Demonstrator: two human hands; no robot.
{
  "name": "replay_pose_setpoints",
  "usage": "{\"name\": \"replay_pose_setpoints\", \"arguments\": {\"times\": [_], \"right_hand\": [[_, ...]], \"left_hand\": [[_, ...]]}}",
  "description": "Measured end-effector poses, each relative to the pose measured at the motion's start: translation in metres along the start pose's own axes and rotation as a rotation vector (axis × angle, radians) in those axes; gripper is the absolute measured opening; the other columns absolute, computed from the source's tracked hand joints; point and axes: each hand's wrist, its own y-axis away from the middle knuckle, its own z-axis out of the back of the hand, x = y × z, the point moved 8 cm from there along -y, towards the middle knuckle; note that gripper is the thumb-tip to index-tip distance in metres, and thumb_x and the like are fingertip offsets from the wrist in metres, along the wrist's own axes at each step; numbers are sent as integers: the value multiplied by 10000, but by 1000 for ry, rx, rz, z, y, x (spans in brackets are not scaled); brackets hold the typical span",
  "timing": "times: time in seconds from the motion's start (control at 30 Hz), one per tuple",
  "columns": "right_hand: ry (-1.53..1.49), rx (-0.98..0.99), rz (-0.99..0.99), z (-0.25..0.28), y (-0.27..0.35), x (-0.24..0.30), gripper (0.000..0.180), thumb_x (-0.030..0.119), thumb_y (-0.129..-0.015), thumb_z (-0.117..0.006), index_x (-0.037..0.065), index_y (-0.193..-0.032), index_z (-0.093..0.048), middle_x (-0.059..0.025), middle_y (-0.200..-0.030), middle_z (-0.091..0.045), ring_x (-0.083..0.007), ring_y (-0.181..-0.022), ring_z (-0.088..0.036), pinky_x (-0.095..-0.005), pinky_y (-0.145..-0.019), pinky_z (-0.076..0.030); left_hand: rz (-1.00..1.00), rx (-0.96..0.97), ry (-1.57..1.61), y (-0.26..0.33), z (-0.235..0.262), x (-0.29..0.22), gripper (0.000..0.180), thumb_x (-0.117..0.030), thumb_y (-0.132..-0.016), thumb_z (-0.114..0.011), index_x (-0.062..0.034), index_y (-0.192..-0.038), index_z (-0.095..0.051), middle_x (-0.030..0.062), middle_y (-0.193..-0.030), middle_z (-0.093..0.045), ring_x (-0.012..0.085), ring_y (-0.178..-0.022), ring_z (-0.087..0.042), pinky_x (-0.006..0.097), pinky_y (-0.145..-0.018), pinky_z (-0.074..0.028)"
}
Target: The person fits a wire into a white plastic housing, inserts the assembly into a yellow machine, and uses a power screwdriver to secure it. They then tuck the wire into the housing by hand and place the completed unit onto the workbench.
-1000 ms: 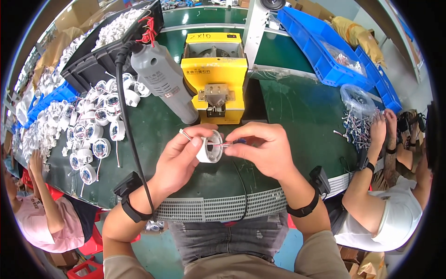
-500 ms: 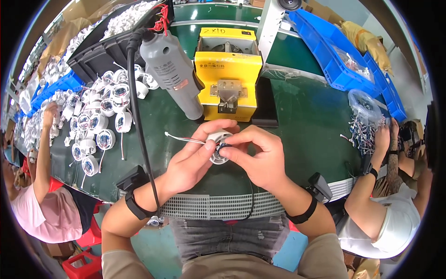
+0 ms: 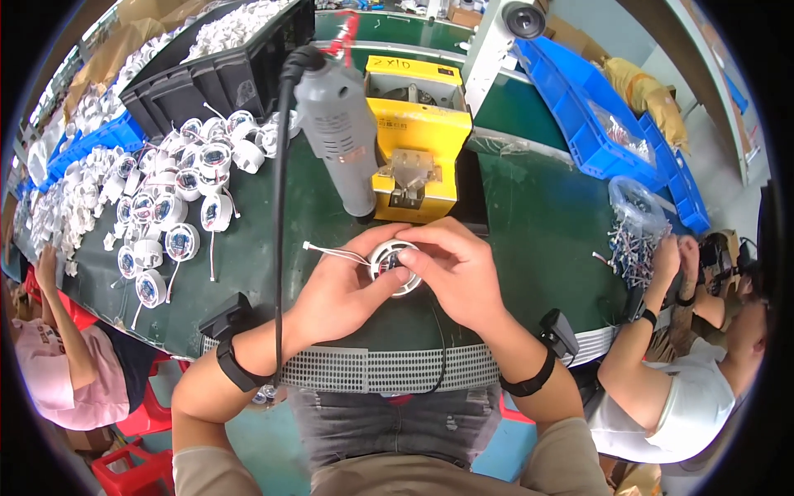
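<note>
Between my hands, above the bench's near edge, is a round white plastic housing [image 3: 408, 287] with a small dark blue circuit board in it. Thin light wires [image 3: 335, 250] with a white plug trail from it to the left. My left hand [image 3: 341, 291] grips the housing from the left, its thumb on the lower rim. My right hand [image 3: 460, 271] closes on the right side, its thumb over the board. My fingers hide part of the board. Just beyond my hands are a grey electric screwdriver [image 3: 337, 132] and a yellow screw feeder [image 3: 422, 128].
Several similar housings [image 3: 182, 241] lie on the green bench [image 3: 529, 248] at left, before a black crate [image 3: 223, 83]. A black cable [image 3: 279, 198] hangs past my left forearm. Blue bins [image 3: 579, 107] and a wire heap [image 3: 630, 248] are at right. Co-workers sit on both sides.
The housing has turned to face up more, and my right thumb now lies across its board. The whole view has shifted slightly. The left co-worker's hand has moved nearer the bench edge.
</note>
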Motion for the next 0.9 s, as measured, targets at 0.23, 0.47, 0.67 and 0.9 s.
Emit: {"name": "replay_pose_setpoints", "arguments": {"times": [0.23,0.47,0.67,0.9], "right_hand": [[249,-242,43,1,-33,45,588,97,-809,-725,-4,-1309,-432,-145,-1093,-615,-173,-935,-622,-273,-772,-524],[140,-260,192,-41,-77,51,743,47,-775,-737,-15,-1373,-300,-142,-1025,-653,-167,-875,-659,-289,-797,-525],[-131,-547,532,6,-84,86,309,245,-1004,-436,40,-1209,-327,-127,-850,-583,-165,-594,-570,-293,-549,-487],[-201,-597,470,22,-87,67,347,365,-1015,-385,69,-1188,-332,-94,-759,-495,-154,-517,-502,-286,-469,-442]], "left_hand": [[110,-70,-90,-5,15,28,388,-72,-905,-537,56,-1266,-473,103,-1050,-629,158,-920,-630,281,-778,-544],[274,-128,259,-9,19,43,386,-75,-916,-500,66,-1271,-445,130,-1157,-569,199,-998,-599,335,-823,-568],[316,-138,260,-10,23,50,305,-44,-940,-472,-11,-1244,-464,81,-1035,-580,166,-946,-616,328,-842,-565],[414,-186,238,-5,28,48,357,-66,-950,-455,10,-1298,-429,119,-1040,-592,222,-851,-661,329,-783,-587]]}}
